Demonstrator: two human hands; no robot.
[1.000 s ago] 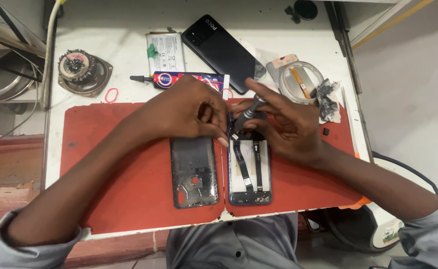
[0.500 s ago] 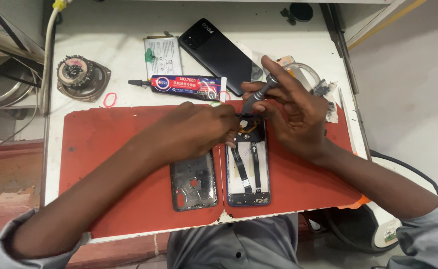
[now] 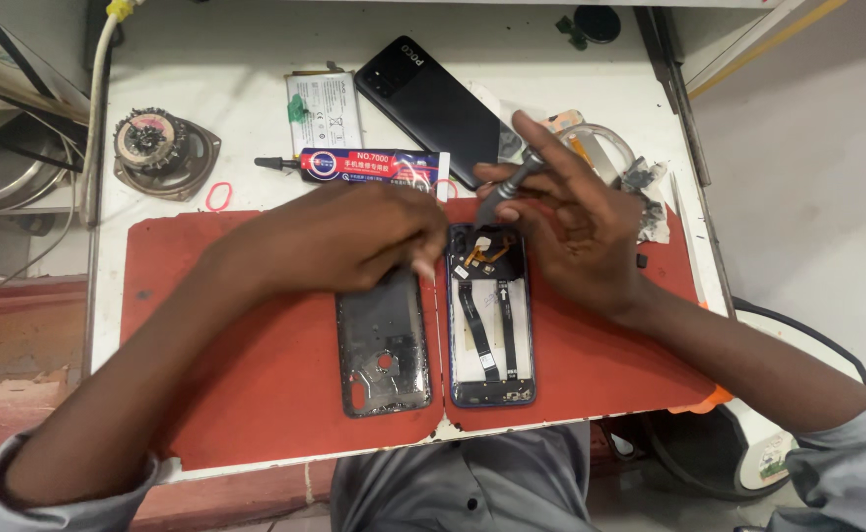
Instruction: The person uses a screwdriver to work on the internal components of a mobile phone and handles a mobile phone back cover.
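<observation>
An opened phone body (image 3: 490, 330) with flex cables showing lies on the red mat (image 3: 256, 374). Beside it on the left lies a dark inner frame (image 3: 384, 345). My right hand (image 3: 576, 222) grips a grey screwdriver (image 3: 507, 192), its tip down at the phone's upper end. My left hand (image 3: 339, 236) rests over the top of the inner frame, its fingertips touching the phone's upper left edge. Whether those fingers pinch anything is hidden.
Behind the mat on the white bench (image 3: 246, 74) lie a glue tube (image 3: 374, 165), a battery (image 3: 323, 110), a black back cover (image 3: 438, 94), a small speaker (image 3: 162, 148), a pink rubber band (image 3: 218, 195) and a tape roll (image 3: 605, 148).
My left hand has slid left, off the phone's top and onto the inner frame. My right hand has tilted the screwdriver and brought its tip down to the phone's upper end.
</observation>
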